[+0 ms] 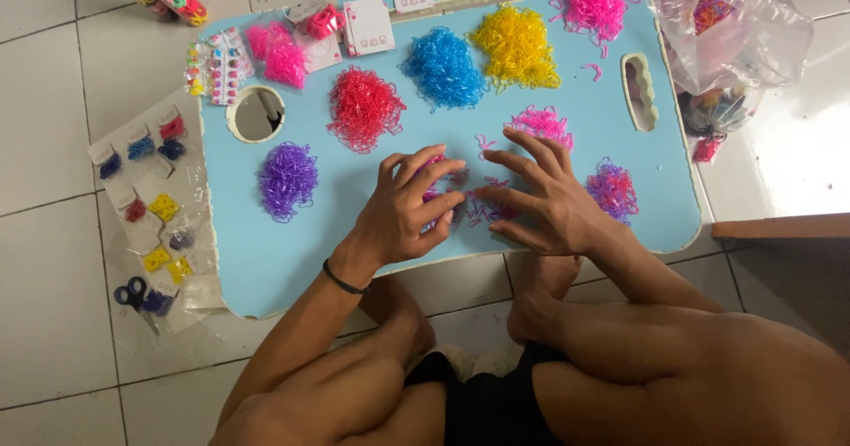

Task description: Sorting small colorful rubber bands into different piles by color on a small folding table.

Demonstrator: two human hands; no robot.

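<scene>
Head view: our left hand (403, 211) and right hand (540, 198) rest spread-fingered on the counter (567, 83), pink bands (474, 203) lying between and under our fingers (518, 158)

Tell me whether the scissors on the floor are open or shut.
Shut, as far as shows: the blue-handled scissors lie flat on the floor tiles left of the blue table, handle loops side by side; the blades are hard to see.

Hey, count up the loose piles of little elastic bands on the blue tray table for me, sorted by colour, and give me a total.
Purple pile: 1
Red pile: 1
Blue pile: 1
Yellow pile: 1
Pink piles: 2
Mixed pink and purple pile: 1
Total: 7 piles, not counting the scattered pink bands under the left hand and right hand.
</scene>
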